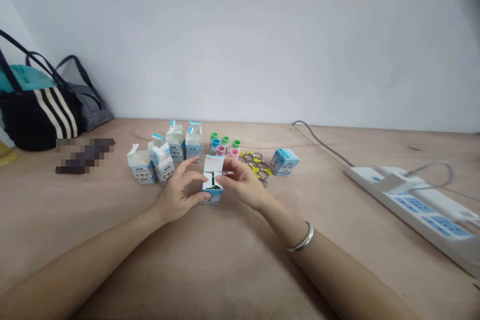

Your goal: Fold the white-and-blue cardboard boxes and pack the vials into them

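A small blue and white cardboard box point(212, 195) stands on the table between my hands, its back flap up and its side flaps folded partly inward. Something green shows through the gap between them. My left hand point(180, 192) holds the box from the left, thumb on its front and fingers at its upper edge. From the right, my right hand point(243, 180) has its thumb on the side flap and its fingers behind the box, partly hidden. Just beyond stand several small bottles with green, blue and pink caps point(220, 150).
Several open boxes point(142, 166) stand at the left; a closed box point(285, 161) sits at the right. Metal rings on yellow pieces point(258, 165) lie between. A power strip point(416, 210) with cables lies far right. Bags point(41, 110) and a dark, blurred item point(86, 156) are left.
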The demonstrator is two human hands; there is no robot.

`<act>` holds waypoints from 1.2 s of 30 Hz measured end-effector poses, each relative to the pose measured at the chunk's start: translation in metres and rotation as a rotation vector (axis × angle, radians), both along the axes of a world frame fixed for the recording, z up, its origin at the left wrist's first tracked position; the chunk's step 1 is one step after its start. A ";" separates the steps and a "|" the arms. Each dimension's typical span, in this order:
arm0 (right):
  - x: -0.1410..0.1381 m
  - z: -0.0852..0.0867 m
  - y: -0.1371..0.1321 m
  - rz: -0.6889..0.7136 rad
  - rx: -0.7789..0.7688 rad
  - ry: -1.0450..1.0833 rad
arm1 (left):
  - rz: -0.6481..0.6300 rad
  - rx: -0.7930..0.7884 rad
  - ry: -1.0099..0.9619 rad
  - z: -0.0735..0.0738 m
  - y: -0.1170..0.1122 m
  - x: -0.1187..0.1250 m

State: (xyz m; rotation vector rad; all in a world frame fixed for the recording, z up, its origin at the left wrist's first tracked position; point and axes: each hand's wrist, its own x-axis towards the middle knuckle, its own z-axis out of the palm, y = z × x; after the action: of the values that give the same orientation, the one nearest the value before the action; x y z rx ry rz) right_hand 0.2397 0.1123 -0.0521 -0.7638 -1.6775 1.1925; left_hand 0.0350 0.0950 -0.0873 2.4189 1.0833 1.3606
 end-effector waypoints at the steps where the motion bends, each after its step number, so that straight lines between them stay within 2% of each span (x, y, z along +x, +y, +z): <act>1: 0.000 0.001 -0.001 0.022 0.026 0.018 | 0.013 0.013 0.010 0.001 0.000 0.000; 4: -0.002 0.002 -0.004 0.022 0.140 0.012 | 0.021 0.014 -0.003 0.001 0.001 -0.001; 9: -0.004 0.002 -0.007 -0.115 0.387 -0.116 | 0.016 0.008 -0.045 -0.003 0.003 -0.002; 18: -0.004 -0.003 -0.008 -0.143 0.583 -0.209 | -0.035 -0.066 -0.171 -0.011 0.006 0.000; 24: -0.003 -0.003 -0.010 -0.128 0.643 -0.288 | 0.030 0.038 -0.014 -0.004 0.002 -0.001; 27: 0.001 0.000 -0.008 -0.067 0.653 -0.341 | 0.059 0.160 0.081 0.001 0.001 -0.002; 30: 0.004 0.001 -0.006 -0.011 0.674 -0.360 | 0.030 0.284 0.162 0.002 0.000 -0.002; 36: 0.002 0.004 -0.006 -0.040 0.695 -0.467 | 0.001 0.317 0.258 -0.001 0.001 -0.003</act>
State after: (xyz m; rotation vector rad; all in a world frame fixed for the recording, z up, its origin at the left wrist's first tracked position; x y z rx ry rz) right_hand 0.2420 0.1062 -0.0484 -0.6445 -2.2564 0.3404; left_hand 0.0321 0.0957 -0.0883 2.8884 0.9845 1.3360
